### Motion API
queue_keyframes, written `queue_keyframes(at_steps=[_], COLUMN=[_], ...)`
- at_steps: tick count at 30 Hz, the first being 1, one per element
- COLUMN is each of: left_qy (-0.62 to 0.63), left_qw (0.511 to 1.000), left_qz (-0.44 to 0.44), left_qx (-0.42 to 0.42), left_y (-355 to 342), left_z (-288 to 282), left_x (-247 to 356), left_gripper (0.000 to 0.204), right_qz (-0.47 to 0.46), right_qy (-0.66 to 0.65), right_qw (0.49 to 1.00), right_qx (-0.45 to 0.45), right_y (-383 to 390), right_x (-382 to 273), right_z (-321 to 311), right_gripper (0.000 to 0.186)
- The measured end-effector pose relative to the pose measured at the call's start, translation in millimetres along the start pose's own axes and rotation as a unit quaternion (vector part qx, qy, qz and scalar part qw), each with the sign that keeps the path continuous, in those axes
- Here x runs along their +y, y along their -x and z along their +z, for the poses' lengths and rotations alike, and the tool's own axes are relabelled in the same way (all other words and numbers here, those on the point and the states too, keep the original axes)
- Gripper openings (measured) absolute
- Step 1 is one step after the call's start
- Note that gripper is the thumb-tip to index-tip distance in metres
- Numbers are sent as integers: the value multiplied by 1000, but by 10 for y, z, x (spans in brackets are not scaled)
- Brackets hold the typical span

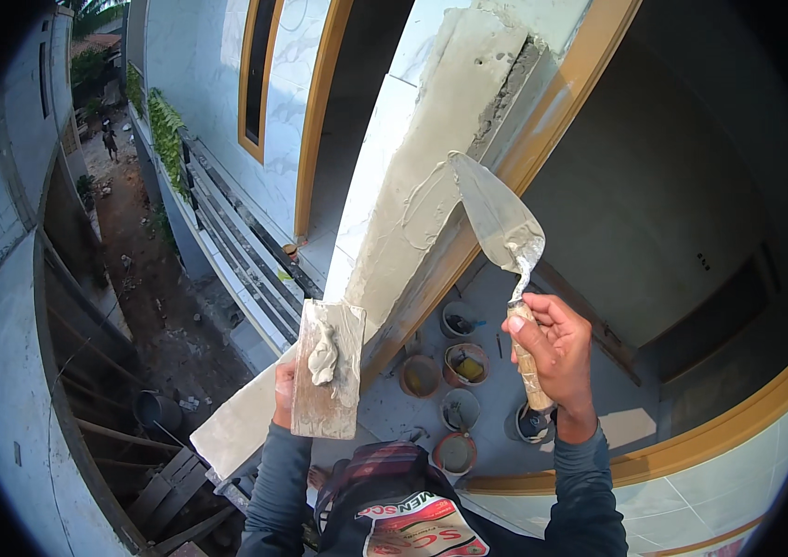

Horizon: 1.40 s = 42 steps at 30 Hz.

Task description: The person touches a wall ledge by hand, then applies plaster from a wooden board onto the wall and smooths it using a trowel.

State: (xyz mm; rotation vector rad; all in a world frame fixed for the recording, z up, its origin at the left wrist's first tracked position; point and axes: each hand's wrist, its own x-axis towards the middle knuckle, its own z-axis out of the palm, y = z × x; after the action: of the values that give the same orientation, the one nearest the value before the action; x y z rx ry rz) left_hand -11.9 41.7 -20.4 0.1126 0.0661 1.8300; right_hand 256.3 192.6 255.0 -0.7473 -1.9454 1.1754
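Observation:
My right hand [559, 351] is closed around the wooden handle of a pointed trowel [496, 209]. Its blade is smeared with grey plaster, thickest near the neck. The blade's tip overlaps the edge of a plastered wall strip [403, 218]; whether it touches cannot be told. Curved ridges of wet plaster mark the strip beside the tip. A small rectangular wooden hawk [331, 413] is in my left hand [284, 395], whose fingers are mostly hidden behind the board. On the hawk lies a soft lump of plaster [323, 357].
Several buckets [455, 453] stand on the floor below, between my arms. Orange-brown frame edging [552, 153] runs along the strip's right side, by a dark opening. At left, a slatted railing [236, 232] borders a drop to a dirt alley [148, 297], where a person [110, 139] stands far off.

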Motion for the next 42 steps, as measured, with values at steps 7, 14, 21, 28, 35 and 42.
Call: queue_keyframes(at_steps=[7, 14, 21, 28, 35, 42], left_qy=[-18, 17, -7, -23, -20, -1], left_qw=[1000, 999, 998, 996, 997, 999], left_qz=[14, 31, 45, 49, 54, 30], left_qx=[9, 35, 50, 66, 51, 29], left_y=[52, 96, 110, 151, 186, 41], left_z=[-7, -68, -64, -178, -202, -240], left_x=[-8, 37, 57, 56, 72, 11], left_gripper=[62, 63, 63, 62, 60, 63], right_qz=[73, 109, -2, 167, 139, 79], right_qy=[-56, 96, 37, -14, 105, -74], right_qw=[993, 982, 999, 975, 973, 990], right_qx=[-76, -119, -39, -149, -152, -88], right_y=[-158, -82, -169, -202, 59, -69], right_x=[-25, 556, -122, 332, 901, -24], right_z=[56, 281, 132, 265, 440, 240], right_gripper=[27, 28, 26, 27, 29, 27])
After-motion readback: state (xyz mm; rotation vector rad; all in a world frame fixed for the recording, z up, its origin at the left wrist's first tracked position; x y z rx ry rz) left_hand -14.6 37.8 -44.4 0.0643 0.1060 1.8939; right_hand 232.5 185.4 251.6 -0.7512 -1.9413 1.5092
